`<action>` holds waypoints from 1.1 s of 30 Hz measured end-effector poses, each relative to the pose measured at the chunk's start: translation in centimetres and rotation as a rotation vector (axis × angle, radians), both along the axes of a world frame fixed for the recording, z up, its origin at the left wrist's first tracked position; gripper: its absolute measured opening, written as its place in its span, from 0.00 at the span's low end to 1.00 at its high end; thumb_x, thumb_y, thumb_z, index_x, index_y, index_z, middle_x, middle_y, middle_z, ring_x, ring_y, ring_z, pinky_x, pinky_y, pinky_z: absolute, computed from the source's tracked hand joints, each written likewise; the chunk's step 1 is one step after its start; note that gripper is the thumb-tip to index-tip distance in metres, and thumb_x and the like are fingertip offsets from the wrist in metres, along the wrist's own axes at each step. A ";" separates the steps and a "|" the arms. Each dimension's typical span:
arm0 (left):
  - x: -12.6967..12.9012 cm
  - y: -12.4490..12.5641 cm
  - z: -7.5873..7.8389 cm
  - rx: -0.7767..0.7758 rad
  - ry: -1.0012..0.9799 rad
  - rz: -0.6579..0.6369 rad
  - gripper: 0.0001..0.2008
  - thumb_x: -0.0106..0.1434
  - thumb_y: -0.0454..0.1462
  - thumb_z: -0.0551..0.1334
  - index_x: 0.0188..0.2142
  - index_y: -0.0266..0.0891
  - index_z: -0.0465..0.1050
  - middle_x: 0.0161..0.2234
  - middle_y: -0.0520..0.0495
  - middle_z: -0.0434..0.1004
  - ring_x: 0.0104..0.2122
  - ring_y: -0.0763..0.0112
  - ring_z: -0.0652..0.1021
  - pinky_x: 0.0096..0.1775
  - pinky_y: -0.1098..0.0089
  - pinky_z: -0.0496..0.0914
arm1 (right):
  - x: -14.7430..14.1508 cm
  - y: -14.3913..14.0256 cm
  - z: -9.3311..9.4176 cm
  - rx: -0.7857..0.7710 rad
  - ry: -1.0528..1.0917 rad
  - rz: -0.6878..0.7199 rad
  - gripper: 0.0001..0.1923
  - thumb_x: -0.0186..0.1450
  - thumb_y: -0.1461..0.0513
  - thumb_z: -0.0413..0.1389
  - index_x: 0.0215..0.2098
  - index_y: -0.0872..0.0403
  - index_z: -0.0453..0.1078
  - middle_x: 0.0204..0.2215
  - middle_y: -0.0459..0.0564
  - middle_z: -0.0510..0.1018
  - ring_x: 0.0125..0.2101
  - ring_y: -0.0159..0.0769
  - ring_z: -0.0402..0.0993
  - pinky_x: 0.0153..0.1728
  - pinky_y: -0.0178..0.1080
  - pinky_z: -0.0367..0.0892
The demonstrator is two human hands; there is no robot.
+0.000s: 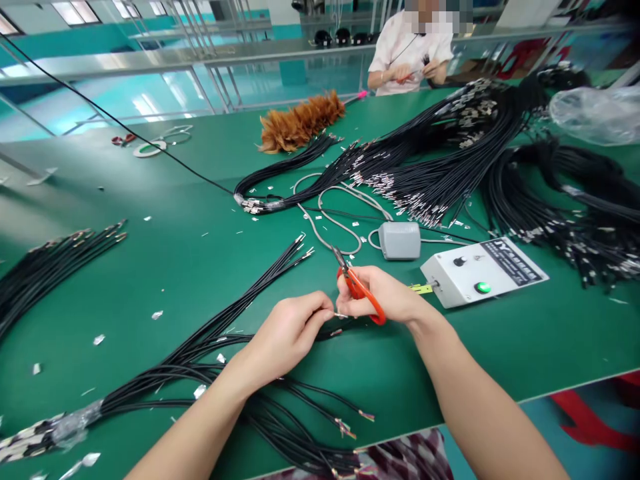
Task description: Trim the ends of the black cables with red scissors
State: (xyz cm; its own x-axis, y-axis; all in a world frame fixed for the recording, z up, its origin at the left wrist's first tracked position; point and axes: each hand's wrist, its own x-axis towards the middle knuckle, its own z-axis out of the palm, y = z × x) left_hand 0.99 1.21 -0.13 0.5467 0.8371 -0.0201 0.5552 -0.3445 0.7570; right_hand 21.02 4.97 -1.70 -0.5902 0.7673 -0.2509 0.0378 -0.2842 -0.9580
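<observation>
With my left hand (287,330) pinching the thin black cable (338,329) end just above the bench (165,267) and my right hand (385,293) closed round the orange scissors (361,291), a slip could nick my fingertips or cut too deep.

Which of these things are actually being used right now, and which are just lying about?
In use: left hand pinching a black cable end; right hand holding orange scissors.

Lying about: feather duster, grey foot pedal, control box, cable piles, plastic bag.
</observation>
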 end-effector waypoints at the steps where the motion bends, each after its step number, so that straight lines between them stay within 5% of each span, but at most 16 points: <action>1: -0.1 0.1 0.0 0.004 -0.024 -0.004 0.10 0.70 0.35 0.52 0.33 0.40 0.67 0.26 0.55 0.68 0.25 0.75 0.66 0.30 0.74 0.59 | 0.1 0.0 0.1 -0.021 0.030 0.001 0.12 0.49 0.67 0.63 0.28 0.54 0.64 0.22 0.42 0.75 0.23 0.28 0.67 0.27 0.32 0.62; 7: -0.5 0.1 0.1 -0.060 -0.207 0.130 0.10 0.69 0.38 0.52 0.33 0.38 0.68 0.24 0.55 0.64 0.24 0.76 0.63 0.28 0.74 0.58 | -0.4 -0.4 0.0 -0.052 0.194 0.017 0.14 0.53 0.62 0.66 0.30 0.54 0.65 0.26 0.44 0.77 0.29 0.32 0.74 0.33 0.34 0.65; 13: -0.1 -0.2 0.3 -0.340 -0.431 0.272 0.14 0.68 0.45 0.53 0.32 0.38 0.65 0.18 0.59 0.56 0.18 0.78 0.56 0.20 0.76 0.51 | -1.4 -0.6 0.1 0.064 0.200 -0.263 0.18 0.51 0.61 0.69 0.31 0.53 0.64 0.26 0.42 0.75 0.28 0.30 0.71 0.34 0.36 0.66; 19: 0.5 0.0 -0.1 -0.402 -0.466 0.331 0.15 0.66 0.48 0.55 0.31 0.38 0.64 0.17 0.60 0.56 0.17 0.79 0.56 0.19 0.77 0.51 | -1.6 -0.8 0.5 0.115 0.208 -0.310 0.17 0.53 0.58 0.68 0.30 0.52 0.64 0.29 0.44 0.77 0.31 0.33 0.74 0.37 0.40 0.68; 24: 0.6 -0.1 -0.1 -0.466 -0.543 0.344 0.16 0.64 0.48 0.58 0.30 0.37 0.65 0.16 0.60 0.57 0.16 0.80 0.56 0.18 0.78 0.50 | -2.1 -0.7 -0.3 0.055 0.258 -0.371 0.18 0.50 0.59 0.70 0.29 0.52 0.65 0.26 0.42 0.76 0.29 0.31 0.73 0.38 0.38 0.67; 33: 0.1 0.7 -0.1 -0.869 -0.861 0.265 0.14 0.63 0.44 0.62 0.29 0.37 0.64 0.13 0.64 0.49 0.13 0.85 0.46 0.17 0.77 0.41 | -3.6 -1.1 -1.5 -0.017 0.360 -0.463 0.19 0.48 0.60 0.70 0.29 0.52 0.64 0.25 0.41 0.74 0.31 0.32 0.72 0.39 0.38 0.66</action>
State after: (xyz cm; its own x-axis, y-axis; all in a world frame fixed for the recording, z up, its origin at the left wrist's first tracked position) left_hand 1.06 1.88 -0.25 0.4738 0.8121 -0.3408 -0.2564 0.4974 0.8288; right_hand 17.39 3.90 -3.19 -0.2450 0.9631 -0.1112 -0.4214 -0.2091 -0.8825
